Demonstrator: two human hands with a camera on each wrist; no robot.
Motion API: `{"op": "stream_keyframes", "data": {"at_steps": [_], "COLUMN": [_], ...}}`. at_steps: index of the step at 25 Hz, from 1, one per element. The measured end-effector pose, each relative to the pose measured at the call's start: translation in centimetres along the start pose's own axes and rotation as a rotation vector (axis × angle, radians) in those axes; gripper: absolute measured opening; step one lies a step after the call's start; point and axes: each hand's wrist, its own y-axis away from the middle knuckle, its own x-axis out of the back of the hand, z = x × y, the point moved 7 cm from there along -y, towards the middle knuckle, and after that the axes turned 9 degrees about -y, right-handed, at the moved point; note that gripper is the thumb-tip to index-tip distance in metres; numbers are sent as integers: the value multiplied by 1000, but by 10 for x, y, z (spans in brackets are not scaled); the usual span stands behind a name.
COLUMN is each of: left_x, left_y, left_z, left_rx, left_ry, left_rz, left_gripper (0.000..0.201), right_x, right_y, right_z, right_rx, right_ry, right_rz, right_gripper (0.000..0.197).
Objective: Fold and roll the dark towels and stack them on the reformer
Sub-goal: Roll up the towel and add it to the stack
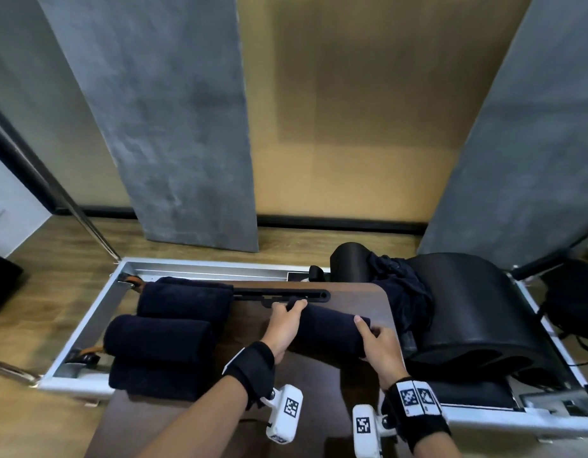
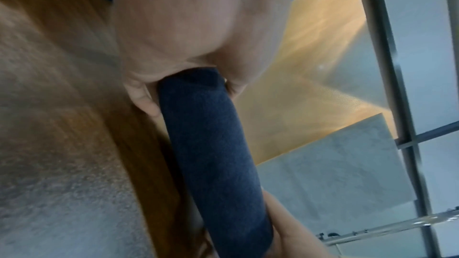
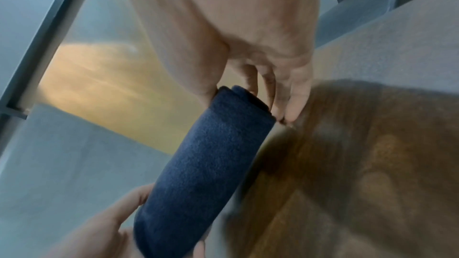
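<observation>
A rolled dark navy towel (image 1: 329, 328) (image 2: 213, 154) (image 3: 206, 166) lies across the brown wooden board (image 1: 319, 385) on the reformer. My left hand (image 1: 286, 320) grips its left end, fingers curled over the top. My right hand (image 1: 373, 342) grips its right end, thumb on top. Three rolled dark towels (image 1: 160, 335) are stacked at the board's left end. A heap of loose dark towels (image 1: 401, 292) lies to the right, against the black arc barrel.
The reformer's silver frame (image 1: 97, 312) surrounds the board. A black arc barrel (image 1: 477, 312) stands at the right, a black slotted bar (image 1: 282, 295) lies just behind the roll. Grey wall panels and wooden floor lie beyond.
</observation>
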Motion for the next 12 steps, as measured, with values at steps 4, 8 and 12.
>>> {"op": "stream_keyframes", "data": {"at_steps": [4,8,12], "left_x": [25,90,198], "left_y": [20,49,76], "left_z": [30,73,92], "left_rx": [-124,-331,-510], "left_ry": [117,157,101], "left_rz": [20,115,332], "left_gripper": [42,28,33], "right_x": [-10,-50,-135], "right_y": [28,63,101], "right_z": [-35,-94,-122], "right_rx": [75,294,361], "right_ry": [-285,-374,-356], "right_rz": [57,47,-93], "right_gripper": [31,28,26]}}
